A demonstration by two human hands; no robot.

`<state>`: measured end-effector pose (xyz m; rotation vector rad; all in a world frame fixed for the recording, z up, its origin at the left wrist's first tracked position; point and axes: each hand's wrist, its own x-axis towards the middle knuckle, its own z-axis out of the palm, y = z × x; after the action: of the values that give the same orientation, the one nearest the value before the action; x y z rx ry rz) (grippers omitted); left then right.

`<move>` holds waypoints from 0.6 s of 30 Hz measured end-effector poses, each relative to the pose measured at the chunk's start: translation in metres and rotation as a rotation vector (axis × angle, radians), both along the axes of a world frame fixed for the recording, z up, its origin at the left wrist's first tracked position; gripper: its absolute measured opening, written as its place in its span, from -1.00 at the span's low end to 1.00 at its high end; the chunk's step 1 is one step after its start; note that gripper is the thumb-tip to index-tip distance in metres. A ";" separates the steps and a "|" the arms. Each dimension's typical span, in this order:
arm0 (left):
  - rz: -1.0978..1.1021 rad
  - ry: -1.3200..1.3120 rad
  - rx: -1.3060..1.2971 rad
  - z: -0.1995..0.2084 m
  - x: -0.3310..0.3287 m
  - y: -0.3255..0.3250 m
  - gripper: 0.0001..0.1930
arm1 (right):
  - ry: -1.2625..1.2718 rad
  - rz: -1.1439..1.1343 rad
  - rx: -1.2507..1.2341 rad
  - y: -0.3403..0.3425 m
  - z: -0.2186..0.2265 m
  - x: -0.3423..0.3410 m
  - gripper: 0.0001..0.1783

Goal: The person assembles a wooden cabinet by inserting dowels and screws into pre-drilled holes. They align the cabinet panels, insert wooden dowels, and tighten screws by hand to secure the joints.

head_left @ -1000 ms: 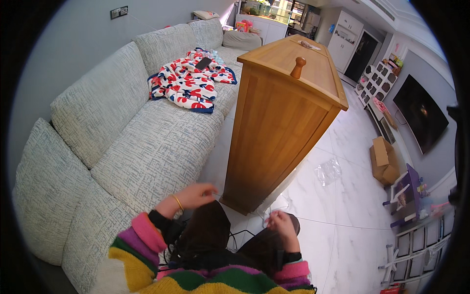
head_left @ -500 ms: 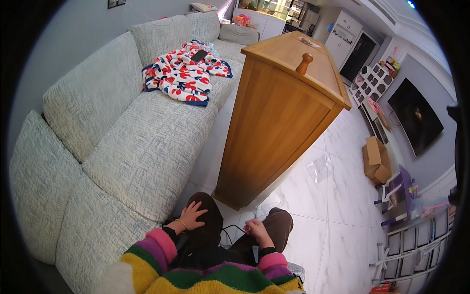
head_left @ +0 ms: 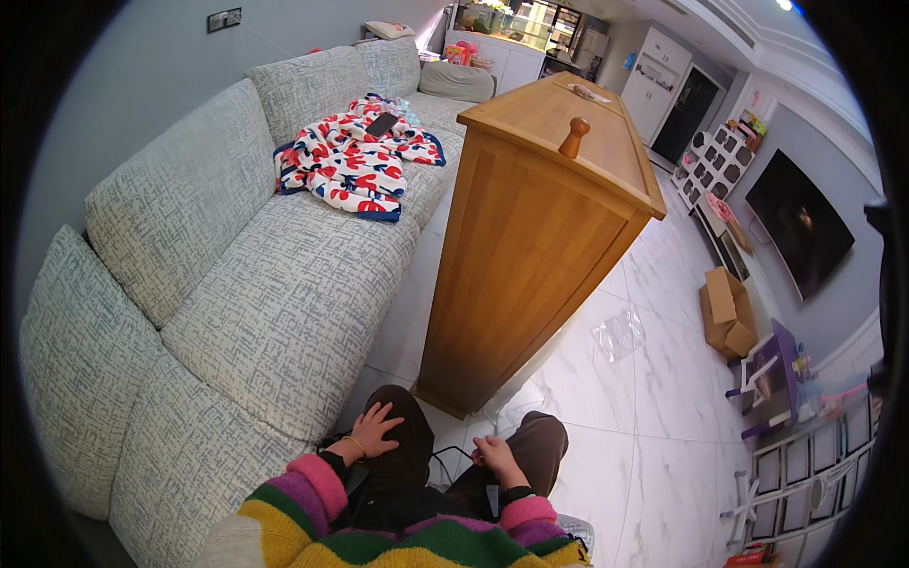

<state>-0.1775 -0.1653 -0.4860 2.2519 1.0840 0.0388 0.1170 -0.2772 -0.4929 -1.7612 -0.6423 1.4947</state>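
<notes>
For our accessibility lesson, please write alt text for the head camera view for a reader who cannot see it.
A seated person in a striped sweater rests the left hand and right hand on dark-trousered knees, facing a tall wooden cabinet on a marble floor. A grey sofa on the left holds a red patterned blanket.

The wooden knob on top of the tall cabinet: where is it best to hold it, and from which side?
Grip the knob around its rounded head, coming from above: it stands upright on the cabinet's sloping lid, with open space around it.
</notes>
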 end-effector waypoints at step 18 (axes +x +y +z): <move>-0.016 -0.013 0.024 -0.007 -0.001 0.003 -0.36 | -0.037 0.035 0.000 0.003 -0.007 0.000 -0.67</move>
<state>-0.1781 -0.1621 -0.4927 2.2784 1.0636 0.0592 0.1173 -0.2743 -0.4999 -1.7898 -0.6947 1.4888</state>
